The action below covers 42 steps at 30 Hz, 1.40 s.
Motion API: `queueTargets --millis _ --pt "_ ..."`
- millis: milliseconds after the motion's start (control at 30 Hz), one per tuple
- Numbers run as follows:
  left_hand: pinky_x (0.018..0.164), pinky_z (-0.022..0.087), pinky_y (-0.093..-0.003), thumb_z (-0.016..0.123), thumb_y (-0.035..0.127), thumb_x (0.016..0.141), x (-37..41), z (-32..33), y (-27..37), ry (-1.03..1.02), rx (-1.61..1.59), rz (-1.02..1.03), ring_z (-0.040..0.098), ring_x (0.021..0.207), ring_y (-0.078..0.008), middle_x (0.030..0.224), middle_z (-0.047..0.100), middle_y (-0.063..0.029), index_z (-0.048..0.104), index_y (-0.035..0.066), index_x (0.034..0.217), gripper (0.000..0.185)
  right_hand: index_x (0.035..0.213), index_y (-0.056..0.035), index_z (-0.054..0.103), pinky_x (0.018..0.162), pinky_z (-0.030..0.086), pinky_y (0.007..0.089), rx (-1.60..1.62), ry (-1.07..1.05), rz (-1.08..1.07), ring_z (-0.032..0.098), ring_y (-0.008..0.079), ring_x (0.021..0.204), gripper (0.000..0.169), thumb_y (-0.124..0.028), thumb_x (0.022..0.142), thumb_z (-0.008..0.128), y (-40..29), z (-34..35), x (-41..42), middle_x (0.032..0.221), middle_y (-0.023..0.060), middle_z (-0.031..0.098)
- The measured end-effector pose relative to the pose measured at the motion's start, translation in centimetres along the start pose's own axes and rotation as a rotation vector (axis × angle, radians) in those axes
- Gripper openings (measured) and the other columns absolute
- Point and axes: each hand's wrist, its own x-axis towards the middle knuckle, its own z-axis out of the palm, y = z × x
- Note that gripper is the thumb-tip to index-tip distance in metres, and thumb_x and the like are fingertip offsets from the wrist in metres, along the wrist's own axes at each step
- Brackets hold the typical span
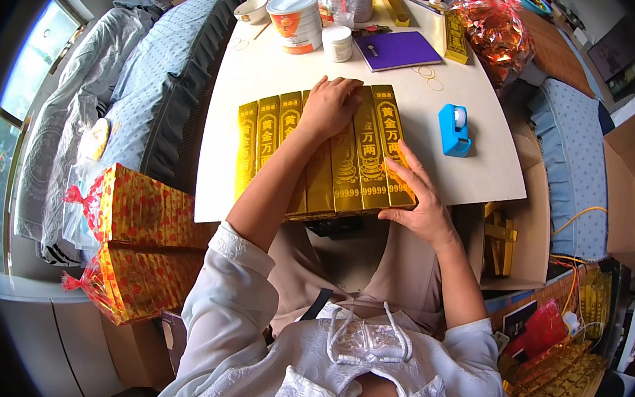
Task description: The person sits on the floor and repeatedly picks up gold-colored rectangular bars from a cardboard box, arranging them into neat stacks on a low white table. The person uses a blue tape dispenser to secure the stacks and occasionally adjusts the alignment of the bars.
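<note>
A row of several gold foil boxes [348,167], printed with writing, lies side by side at the near edge of the table. Across the top of the row rests my left hand [333,110], its fingers bent near the far edge; their tips are partly hidden. My right hand [420,204] grips the row's near right corner, fingers spread on the end box [392,131] and thumb at the near edge. My left forearm covers part of the middle boxes. To the right stands a blue tape dispenser [455,131] with a roll of tape.
Behind the row are a purple notebook [399,51], rubber bands [429,77], a white jar [337,43], a large can [296,23] and a gold box [455,38]. Red-and-gold bags [149,207] stand left of the table. An open cardboard box [527,232] is at right.
</note>
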Motion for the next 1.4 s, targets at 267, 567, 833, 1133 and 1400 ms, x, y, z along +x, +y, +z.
queueTargets --millis 267,567,833,1133,1400 --pt "0.116 0.034 -0.0513 0.061 0.024 0.095 0.0 -0.1 -0.1 0.013 -0.003 0.015 0.063 0.111 -0.0300 0.111 0.070 -0.0083 0.066 0.011 0.119 0.028 0.141 -0.0104 0.058 0.116 0.039 0.0419 -0.074 -0.004 -0.042 0.042 0.0339 0.143 0.077 -0.026 0.072 0.088 0.1 -0.3 -0.3 0.158 0.0129 0.041" --pt "0.119 0.027 -0.0555 0.060 0.026 0.096 0.5 -0.3 -0.1 -0.088 -0.081 -0.016 0.061 0.117 -0.0328 0.118 0.069 -0.0107 0.065 0.011 0.123 0.031 0.138 -0.0142 0.062 0.116 0.040 0.0420 -0.075 0.010 -0.056 0.044 0.0332 0.142 0.073 -0.021 0.071 0.089 0.5 -0.2 -0.8 0.156 0.0115 0.043" --pt "0.124 0.003 -0.0583 0.055 0.043 0.102 0.0 -5.1 -0.1 -0.108 -0.017 0.088 0.028 0.151 -0.0323 0.157 0.043 -0.0138 0.045 0.018 0.151 0.056 0.141 -0.0177 0.060 0.120 0.033 0.0439 -0.070 -0.045 -0.047 0.035 0.0341 0.148 0.074 -0.025 0.073 0.088 -0.2 -0.7 -0.7 0.161 0.0123 0.036" --pt "0.119 0.030 -0.0386 0.054 0.035 0.106 -14.4 -15.9 0.6 0.293 -0.683 -0.359 0.042 0.143 -0.0244 0.152 0.048 -0.0142 0.047 0.003 0.149 0.054 0.151 -0.0027 0.043 0.122 0.023 0.0406 0.227 0.082 0.074 0.029 0.0286 0.151 0.088 -0.056 0.088 0.072 -0.2 -1.0 -1.4 0.164 0.0172 0.030" --pt "0.124 0.020 -0.0410 0.040 0.049 0.107 -24.1 -12.4 2.1 0.320 -0.926 -0.612 0.028 0.151 -0.0274 0.162 0.031 -0.0178 0.030 0.002 0.157 0.069 0.157 -0.0029 0.031 0.122 0.024 0.0400 0.343 0.054 0.120 0.029 0.0272 0.151 0.100 -0.051 0.083 0.079 -0.1 0.5 -1.2 0.166 0.0174 0.023"
